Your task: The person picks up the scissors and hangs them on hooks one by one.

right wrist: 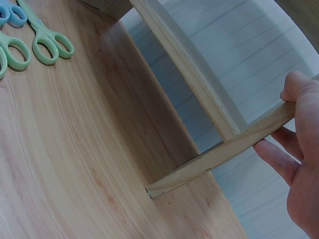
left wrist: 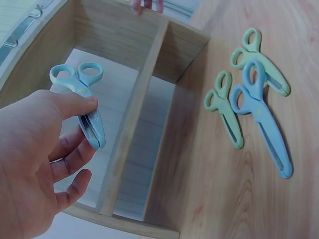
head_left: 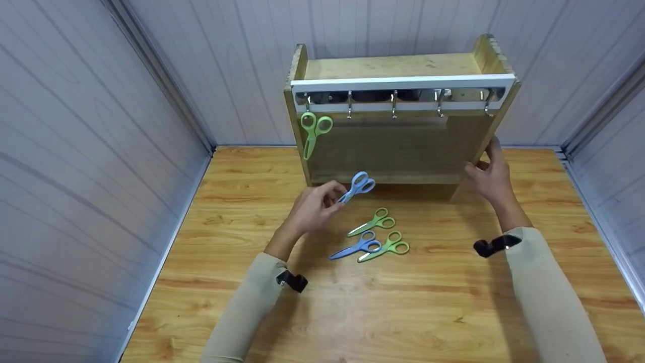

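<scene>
My left hand (head_left: 313,207) pinches a pair of blue scissors (head_left: 360,184) by the blades, handle loops pointing up and away, in front of a wooden rack (head_left: 383,179). In the left wrist view, thumb and fingertips meet on the scissors' blades (left wrist: 92,127). My right hand (head_left: 493,176) grips the rack's right side panel (right wrist: 249,133), thumb on one face and fingers on the other. Green scissors (head_left: 313,133) hang from the leftmost hook. On the tabletop lie blue scissors (head_left: 357,247), overlapping green scissors (head_left: 388,248), with another green pair (head_left: 374,223) just behind.
Along the rack's upper front runs a white strip with a row of metal hooks (head_left: 394,103). Above it is a wooden top shelf (head_left: 388,65). Pale panelled walls (head_left: 242,65) enclose the wood-grain table (head_left: 428,307) at the back and sides.
</scene>
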`<state>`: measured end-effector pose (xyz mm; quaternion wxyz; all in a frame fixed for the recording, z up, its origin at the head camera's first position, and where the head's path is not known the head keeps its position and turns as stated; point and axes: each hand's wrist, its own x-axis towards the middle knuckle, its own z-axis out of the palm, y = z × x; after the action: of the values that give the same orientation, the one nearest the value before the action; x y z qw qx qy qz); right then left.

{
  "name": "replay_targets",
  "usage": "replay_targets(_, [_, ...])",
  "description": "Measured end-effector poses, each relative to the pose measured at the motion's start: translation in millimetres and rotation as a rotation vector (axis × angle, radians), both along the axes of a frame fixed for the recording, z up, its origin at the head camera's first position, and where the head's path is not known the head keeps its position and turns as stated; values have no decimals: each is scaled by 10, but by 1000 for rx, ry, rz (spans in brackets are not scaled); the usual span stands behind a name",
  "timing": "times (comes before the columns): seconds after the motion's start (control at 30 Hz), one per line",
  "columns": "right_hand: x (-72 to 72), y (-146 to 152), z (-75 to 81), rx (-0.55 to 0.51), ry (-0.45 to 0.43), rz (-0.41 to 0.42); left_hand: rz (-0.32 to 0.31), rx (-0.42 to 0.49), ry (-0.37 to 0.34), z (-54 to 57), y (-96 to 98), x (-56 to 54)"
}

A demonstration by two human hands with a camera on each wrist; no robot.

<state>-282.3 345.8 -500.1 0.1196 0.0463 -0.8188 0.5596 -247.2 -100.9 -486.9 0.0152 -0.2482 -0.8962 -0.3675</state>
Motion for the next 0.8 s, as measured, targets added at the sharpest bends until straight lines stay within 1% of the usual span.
replay_targets(0.13, [9, 3, 7, -8, -2, 3, 3, 6, -3, 50, -6, 10])
replay_targets(0.27, [4, 0, 8, 11, -6, -3, 10, 14, -1, 81, -12, 26])
replay_targets(0.4, [-11, -7, 5, 23, -5, -15, 17, 22, 32, 106, -14, 23])
replay_targets(0.57, [-28, -8, 6, 40, 4, -33, 20, 55, 70, 152, -20, 13])
replay_targets(0.8, [-18, -9, 17, 47, 3, -29, 34, 98, 59, 221, -26, 20])
